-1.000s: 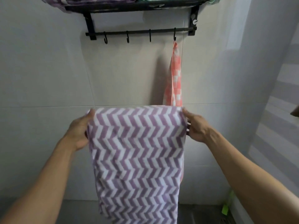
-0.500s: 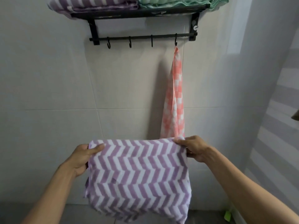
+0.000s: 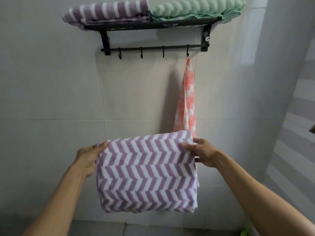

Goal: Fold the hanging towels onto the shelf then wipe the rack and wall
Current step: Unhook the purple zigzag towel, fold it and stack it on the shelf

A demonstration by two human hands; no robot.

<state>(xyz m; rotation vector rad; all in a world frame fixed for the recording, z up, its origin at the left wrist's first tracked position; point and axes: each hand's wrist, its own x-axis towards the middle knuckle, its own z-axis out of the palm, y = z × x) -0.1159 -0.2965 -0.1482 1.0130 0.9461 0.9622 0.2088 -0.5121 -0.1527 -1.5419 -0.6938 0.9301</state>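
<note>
- The purple chevron towel [image 3: 146,172] hangs in front of the tiled wall [image 3: 51,99], low in the middle of the room view, below the rack and at about 7 o'clock from the pink checked towel [image 3: 186,106].
- The left hand [image 3: 88,159] pinches the top left corner, thumb lying over the front of the cloth and the other fingers hidden behind it.
- The right hand [image 3: 202,153] pinches the top right corner the same way, fingers curled round the edge.
- It looks already doubled: layered edges show down the right side and the bottom reads as a rounded fold. I judge it light, soft and limp, with no stiffness of its own, so it will sag wherever it is not held.
- The fleecy pile should grip the fingers well; slipping seems unlikely, but the layers could slide apart if only 1 is pinched.
- Best hold, I think, is the 2 top corners, catching all layers, then a hand under the middle for the next fold.
- The shelf [image 3: 153,25] at 12 o'clock carries 2 folded towels, a purple striped towel [image 3: 109,11] beside a green towel [image 3: 196,10], so the next one probably has to stack on top.
- The pink checked towel hangs from the hook at the right end of the rail [image 3: 153,48], not yet folded.
</note>
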